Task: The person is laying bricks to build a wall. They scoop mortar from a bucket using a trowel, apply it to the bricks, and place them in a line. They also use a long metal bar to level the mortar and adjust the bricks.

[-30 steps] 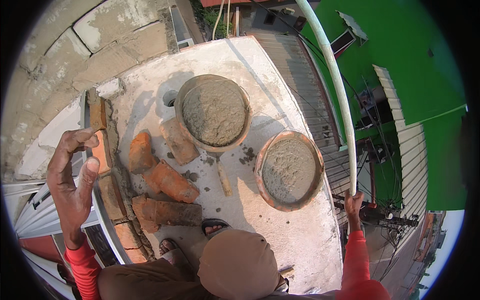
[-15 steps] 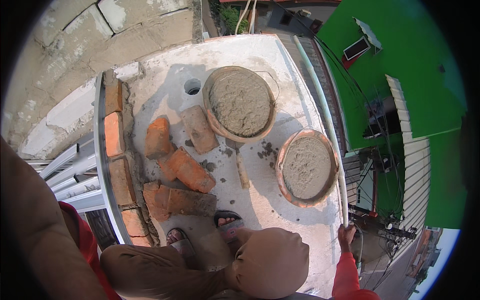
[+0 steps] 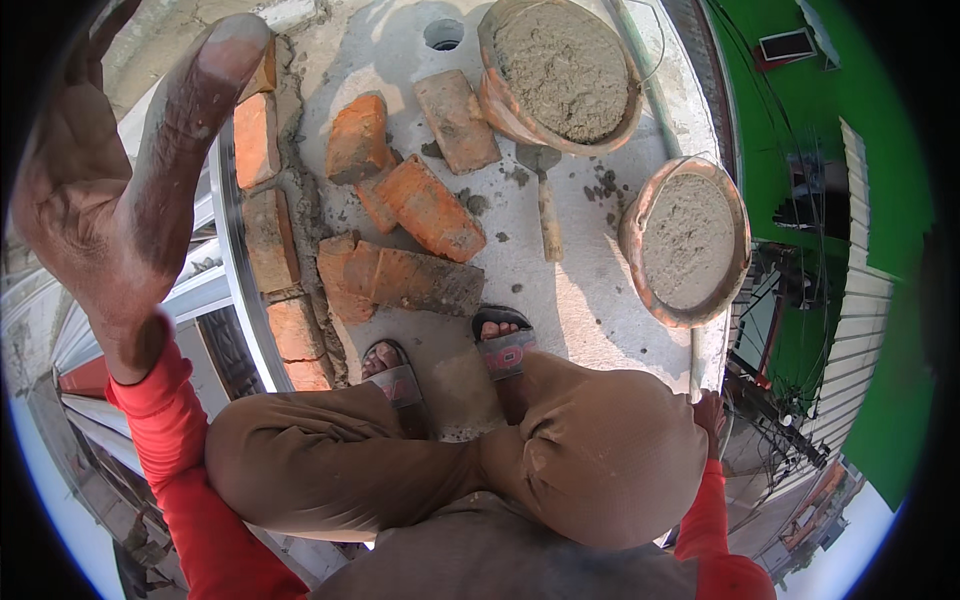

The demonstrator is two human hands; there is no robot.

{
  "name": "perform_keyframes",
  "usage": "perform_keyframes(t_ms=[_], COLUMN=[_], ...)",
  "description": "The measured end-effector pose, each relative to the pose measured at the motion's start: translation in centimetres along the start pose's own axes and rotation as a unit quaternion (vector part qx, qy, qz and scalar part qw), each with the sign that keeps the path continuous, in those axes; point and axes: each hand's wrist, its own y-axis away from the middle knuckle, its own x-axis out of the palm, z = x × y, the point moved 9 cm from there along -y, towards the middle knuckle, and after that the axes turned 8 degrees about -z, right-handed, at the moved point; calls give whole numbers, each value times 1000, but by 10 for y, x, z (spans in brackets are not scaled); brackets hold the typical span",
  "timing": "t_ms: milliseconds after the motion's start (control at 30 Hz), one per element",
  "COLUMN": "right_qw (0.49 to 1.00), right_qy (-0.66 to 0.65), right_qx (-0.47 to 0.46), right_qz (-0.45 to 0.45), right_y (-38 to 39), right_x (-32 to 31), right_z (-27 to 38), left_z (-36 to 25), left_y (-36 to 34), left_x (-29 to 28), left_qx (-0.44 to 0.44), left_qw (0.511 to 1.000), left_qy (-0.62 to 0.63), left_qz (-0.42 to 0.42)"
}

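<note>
My left hand (image 3: 140, 185) is raised close to the camera at the left, empty, its thumb extended and fingers apart. Over at the right edge of the pale slab, my right hand (image 3: 709, 415) is closed around a pale pipe (image 3: 697, 362); its fingers are partly hidden. Between my hands lie several loose orange-red bricks (image 3: 430, 207), some leaning on each other. A trowel (image 3: 550, 218) with a worn handle rests on the slab beside them. Beyond the trowel stands a large round bucket (image 3: 500, 108) full of grey mortar. A smaller mortar bucket (image 3: 632, 250) stands to its right.
A row of mortared bricks (image 3: 268, 240) runs along the left edge beside a metal frame (image 3: 237, 270). Past the larger bucket is a round hole (image 3: 443, 35). My sandalled feet (image 3: 400, 385) are near the loose bricks. Cables hang over the drop at right.
My left hand has come up into view, where only a blurred forearm showed before. The view has tilted down toward my lap. My right hand stays at the pipe.
</note>
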Motion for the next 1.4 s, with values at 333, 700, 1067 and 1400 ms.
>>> perform_keyframes(t_ms=[333,700,1067,1400], right_qw=[834,894,871,963], right_qy=[-454,-389,-360,-80], right_qx=[-287,-213,-277,-198], right_qz=[-124,57,-189,-163], right_y=[-8,-34,-113,-156], right_x=[-164,-152,-394,-400], right_z=[373,414,344,374], left_z=[259,334,456,436], left_y=[262,403,371,350], left_x=[-5,-38,67,61], left_qx=[-443,-574,-570,-613], left_qw=[866,795,795,756], left_qy=[-203,-175,-132,-200], left_qz=[109,89,161,117])
